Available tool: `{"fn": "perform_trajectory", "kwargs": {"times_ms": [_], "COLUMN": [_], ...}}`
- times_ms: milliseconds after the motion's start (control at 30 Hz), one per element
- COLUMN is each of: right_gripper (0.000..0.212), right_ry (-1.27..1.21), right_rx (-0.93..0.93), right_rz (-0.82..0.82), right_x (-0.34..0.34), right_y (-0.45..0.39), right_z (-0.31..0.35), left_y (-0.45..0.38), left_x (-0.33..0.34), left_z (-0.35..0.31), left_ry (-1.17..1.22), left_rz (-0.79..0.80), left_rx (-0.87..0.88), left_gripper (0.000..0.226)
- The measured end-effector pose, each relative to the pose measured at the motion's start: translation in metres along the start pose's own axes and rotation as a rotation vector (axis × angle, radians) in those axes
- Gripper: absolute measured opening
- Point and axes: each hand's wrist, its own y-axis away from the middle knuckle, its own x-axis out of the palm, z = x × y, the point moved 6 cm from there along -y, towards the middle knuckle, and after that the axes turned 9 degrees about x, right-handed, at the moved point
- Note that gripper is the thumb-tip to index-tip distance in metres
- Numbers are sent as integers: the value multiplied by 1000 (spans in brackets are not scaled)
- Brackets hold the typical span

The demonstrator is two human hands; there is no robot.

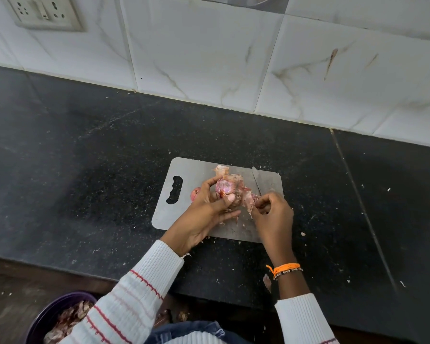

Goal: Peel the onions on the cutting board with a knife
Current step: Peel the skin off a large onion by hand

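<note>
Left hand (pixel 210 204) grips onion (pixel 224 188), right hand (pixel 271 212) pinches skin (pixel 249 198)

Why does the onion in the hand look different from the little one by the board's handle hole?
The held onion is up in the left hand, its papery skin hanging loose; the small onion lies untouched, skin smooth. The held onion looks bigger, though the small one is partly hidden. Both are pinkish-red.
</note>
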Motion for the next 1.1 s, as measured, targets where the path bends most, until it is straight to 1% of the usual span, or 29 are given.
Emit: {"fn": "perform_trajectory", "kwargs": {"times_ms": [67,133,267,333,400,467,533,567,667,767,833,900,1100], "right_gripper": [24,24,16,14,15,19,23,24,27,27,27,25,29], "right_ry": [-12,-60,-224,-323,-440,-529,-590,-624,-717,-729,-733,-740,-797], "right_rx": [18,46,91,117,169,228,279,309,374,394,410,433,504], "right_rz": [24,68,100,110,170,283,372,394,431,449,454,468,471], "right_x": [1,2,-3,-4,-1,7,13,15,16,16,19,23,28], "right_y": [0,-1,-2,0,1,2,4,5,6,5,4,5,6], "right_z": [-2,-1,10,16,18,19,18,16,9,6,4,3,1], "left_y": [0,-1,-3,-2,-1,0,1,1,0,0,-1,-1,0], "left_x": [1,1,1,1,2,5,6,6,2,-2,0,4,5], "left_z": [0,0,5,6,3,-4,-9,-11,-17,-26,-32,-34,-38], "left_ry": [25,39,131,150,35,-156,-298,-355,-504,-665,-803,-885,-996], "left_rz": [6,12,23,43,82,126,124,98,-32,-115,-98,-57,-76], "left_rx": [-8,-16,-57,-58,-20,47,100,131,228,340,413,450,536], "left_gripper": [52,51,61,59,57,57,56,53,38,25,20,17,11]}}
